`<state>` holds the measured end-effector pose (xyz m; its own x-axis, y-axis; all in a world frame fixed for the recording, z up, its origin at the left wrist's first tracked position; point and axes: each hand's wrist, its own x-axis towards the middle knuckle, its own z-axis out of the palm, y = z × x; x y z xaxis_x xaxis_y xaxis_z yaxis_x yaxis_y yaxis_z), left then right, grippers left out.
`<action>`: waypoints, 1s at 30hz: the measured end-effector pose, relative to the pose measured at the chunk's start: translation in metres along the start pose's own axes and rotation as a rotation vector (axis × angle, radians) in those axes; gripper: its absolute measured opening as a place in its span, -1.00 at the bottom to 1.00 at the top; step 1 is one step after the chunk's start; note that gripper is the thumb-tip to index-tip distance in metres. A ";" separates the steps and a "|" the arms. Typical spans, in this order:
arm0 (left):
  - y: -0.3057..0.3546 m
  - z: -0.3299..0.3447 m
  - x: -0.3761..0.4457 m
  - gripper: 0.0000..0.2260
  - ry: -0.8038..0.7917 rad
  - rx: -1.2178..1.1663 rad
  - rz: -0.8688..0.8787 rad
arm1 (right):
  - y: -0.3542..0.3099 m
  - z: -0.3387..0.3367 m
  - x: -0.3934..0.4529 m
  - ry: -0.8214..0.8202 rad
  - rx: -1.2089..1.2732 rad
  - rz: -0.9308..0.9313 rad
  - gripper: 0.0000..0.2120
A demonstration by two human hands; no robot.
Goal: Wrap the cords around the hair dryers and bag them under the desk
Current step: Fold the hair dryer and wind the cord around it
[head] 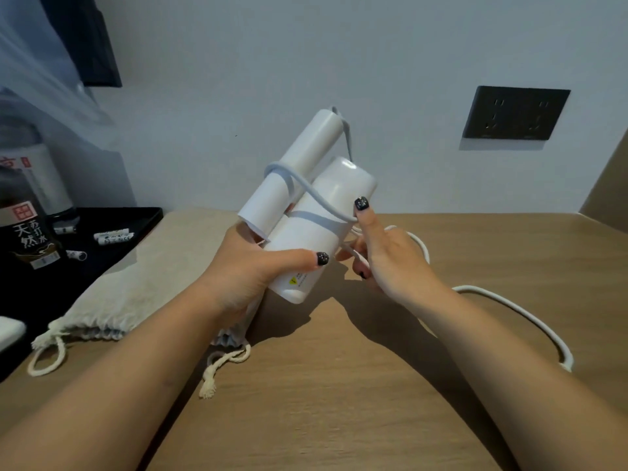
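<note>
A white hair dryer [316, 229] with its handle folded against the body is held up above the wooden desk [339, 385]. My left hand [251, 270] grips it from below, thumb across the body. Its white cord [516, 311] loops once around the handle and body, then trails right across the desk. My right hand [384, 256] pinches the cord beside the dryer, thumb pressed on the body. A beige drawstring bag [136, 294] lies flat on the desk under my left forearm.
A black tray [142, 222] at the left holds small white sachets, with dark bottles [23, 226] in front of it. A black double wall socket [516, 112] sits on the wall at upper right. A side panel [608, 185] closes the desk's right end.
</note>
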<state>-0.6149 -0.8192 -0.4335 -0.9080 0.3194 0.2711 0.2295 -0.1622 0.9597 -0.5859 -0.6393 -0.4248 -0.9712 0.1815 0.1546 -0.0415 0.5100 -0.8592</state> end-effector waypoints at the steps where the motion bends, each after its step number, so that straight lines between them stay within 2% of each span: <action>1: 0.001 0.000 0.001 -0.43 0.022 0.048 0.019 | 0.001 0.000 0.000 -0.005 -0.013 0.003 -0.15; 6: -0.004 -0.007 0.005 -0.35 0.129 0.373 0.152 | 0.005 0.003 0.000 -0.069 -0.073 -0.004 -0.09; 9: -0.005 -0.013 0.007 -0.32 0.170 0.613 0.242 | 0.006 0.002 0.002 -0.084 -0.116 0.011 0.04; 14: -0.007 -0.027 0.014 -0.25 0.277 0.927 0.365 | 0.004 -0.003 0.003 -0.082 -0.063 0.058 -0.01; 20: -0.013 -0.032 0.019 -0.33 0.157 1.230 0.400 | 0.000 0.002 -0.003 -0.094 -0.074 0.052 -0.02; 23: -0.012 -0.024 0.016 -0.33 0.183 1.331 0.453 | -0.004 0.005 -0.005 -0.086 -0.042 0.047 0.01; 30: -0.015 -0.012 0.016 -0.23 0.195 1.577 0.675 | -0.006 0.000 -0.006 -0.151 0.240 0.234 -0.12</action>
<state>-0.6376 -0.8227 -0.4447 -0.5125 0.4576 0.7266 0.5446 0.8274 -0.1370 -0.5799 -0.6432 -0.4208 -0.9838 0.1350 -0.1179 0.1494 0.2541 -0.9556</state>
